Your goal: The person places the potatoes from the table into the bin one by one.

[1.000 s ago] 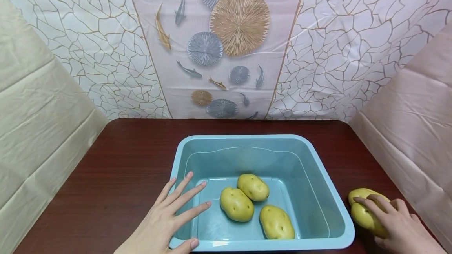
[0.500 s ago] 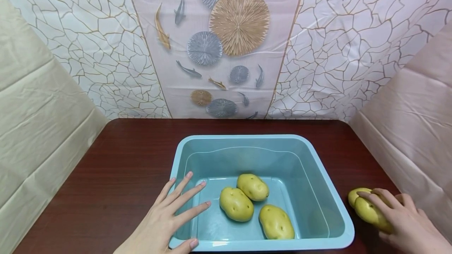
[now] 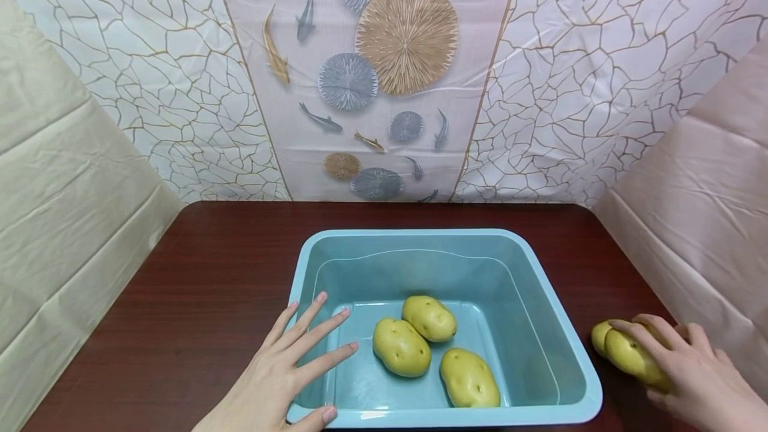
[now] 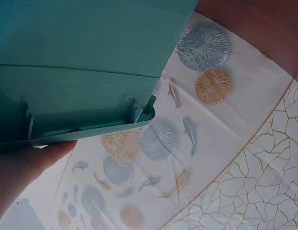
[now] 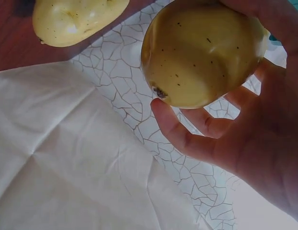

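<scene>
My right hand (image 3: 690, 367) grips a yellow potato (image 3: 631, 356) to the right of the blue plastic tub (image 3: 414, 235). Fingers and thumb curl round the potato in the right wrist view. Partly hidden behind it, a second potato (image 3: 600, 337) lies on the table; the right wrist view shows that loose potato (image 5: 77, 20) at its top left. My left hand (image 3: 273, 373) rests with spread, straight fingers over the tub's near left corner. In the tub are three potatoes: one on the left (image 3: 402, 348), one behind (image 3: 429, 319), one in front (image 3: 471, 379).
The tub stands on a dark red-brown table (image 3: 198, 299). A patterned cloth (image 3: 384, 119) hangs behind the table. Pale cloth sheets slope down on the left (image 3: 66, 219) and the right (image 3: 690, 205).
My right hand has shifted slightly right with its potato, moving over the loose one. My left hand and the potatoes in the tub have stayed in place.
</scene>
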A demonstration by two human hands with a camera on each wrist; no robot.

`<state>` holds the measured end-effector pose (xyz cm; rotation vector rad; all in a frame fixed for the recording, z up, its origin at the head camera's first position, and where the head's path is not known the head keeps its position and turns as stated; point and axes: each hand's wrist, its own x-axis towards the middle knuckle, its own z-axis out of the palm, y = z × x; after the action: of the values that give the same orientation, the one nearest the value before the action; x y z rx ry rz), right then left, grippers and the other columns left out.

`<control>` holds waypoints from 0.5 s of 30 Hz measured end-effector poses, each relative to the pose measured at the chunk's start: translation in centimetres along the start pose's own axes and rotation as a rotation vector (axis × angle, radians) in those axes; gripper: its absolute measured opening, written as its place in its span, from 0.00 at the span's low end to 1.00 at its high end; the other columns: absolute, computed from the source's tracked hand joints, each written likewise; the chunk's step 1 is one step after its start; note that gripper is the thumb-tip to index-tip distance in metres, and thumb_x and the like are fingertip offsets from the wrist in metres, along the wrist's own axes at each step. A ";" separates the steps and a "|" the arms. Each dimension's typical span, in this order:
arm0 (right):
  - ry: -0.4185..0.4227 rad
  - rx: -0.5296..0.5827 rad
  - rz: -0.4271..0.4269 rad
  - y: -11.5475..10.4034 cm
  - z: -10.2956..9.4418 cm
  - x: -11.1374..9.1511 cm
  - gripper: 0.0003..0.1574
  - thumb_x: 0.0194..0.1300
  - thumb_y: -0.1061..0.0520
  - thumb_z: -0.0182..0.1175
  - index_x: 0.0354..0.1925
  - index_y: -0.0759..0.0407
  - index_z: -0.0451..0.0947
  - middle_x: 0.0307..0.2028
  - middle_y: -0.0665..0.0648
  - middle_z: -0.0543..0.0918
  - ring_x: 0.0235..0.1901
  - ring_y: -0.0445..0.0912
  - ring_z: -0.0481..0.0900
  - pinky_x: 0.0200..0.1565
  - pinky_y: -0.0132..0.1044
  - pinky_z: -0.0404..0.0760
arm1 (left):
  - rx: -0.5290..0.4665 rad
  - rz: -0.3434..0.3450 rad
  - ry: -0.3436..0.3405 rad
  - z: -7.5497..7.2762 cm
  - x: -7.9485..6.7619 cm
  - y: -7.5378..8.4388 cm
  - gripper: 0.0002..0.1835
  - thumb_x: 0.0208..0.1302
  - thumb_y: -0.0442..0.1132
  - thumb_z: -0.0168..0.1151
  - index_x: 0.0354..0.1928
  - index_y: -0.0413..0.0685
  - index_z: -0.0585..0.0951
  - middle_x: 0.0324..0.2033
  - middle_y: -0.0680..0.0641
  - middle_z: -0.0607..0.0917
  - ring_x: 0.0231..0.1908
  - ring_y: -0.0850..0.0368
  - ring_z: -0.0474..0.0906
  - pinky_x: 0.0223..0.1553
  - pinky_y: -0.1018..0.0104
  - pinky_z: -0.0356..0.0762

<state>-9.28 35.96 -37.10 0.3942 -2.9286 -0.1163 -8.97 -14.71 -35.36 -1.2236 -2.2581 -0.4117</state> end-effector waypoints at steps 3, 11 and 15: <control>0.035 0.004 -0.017 -0.2 -0.2 0.1 0.54 0.20 0.54 0.75 0.53 0.43 0.64 0.48 0.51 0.65 0.38 0.57 0.65 0.19 0.43 0.65 | -0.001 0.000 -0.001 0.0 0.0 0.0 0.27 0.64 0.59 0.38 0.60 0.56 0.69 0.64 0.45 0.63 0.66 0.39 0.51 0.67 0.54 0.31; 0.076 0.000 -0.059 -0.6 -1.0 0.2 0.57 0.19 0.56 0.74 0.55 0.44 0.64 0.48 0.51 0.66 0.33 0.55 0.65 0.17 0.38 0.63 | -0.013 0.012 0.015 0.1 0.0 0.0 0.27 0.64 0.59 0.38 0.59 0.56 0.70 0.64 0.45 0.63 0.66 0.40 0.49 0.67 0.54 0.33; 0.088 -0.001 -0.071 -0.8 -1.3 0.5 0.57 0.19 0.56 0.73 0.55 0.43 0.64 0.48 0.51 0.66 0.32 0.55 0.65 0.17 0.37 0.63 | -0.009 0.004 0.010 0.1 0.0 0.0 0.27 0.64 0.59 0.38 0.59 0.56 0.70 0.64 0.45 0.63 0.66 0.40 0.50 0.67 0.54 0.32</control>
<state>-9.25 35.01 -35.79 0.4902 -2.8291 -0.1073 -9.01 -14.65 -35.43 -1.2280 -2.2474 -0.4261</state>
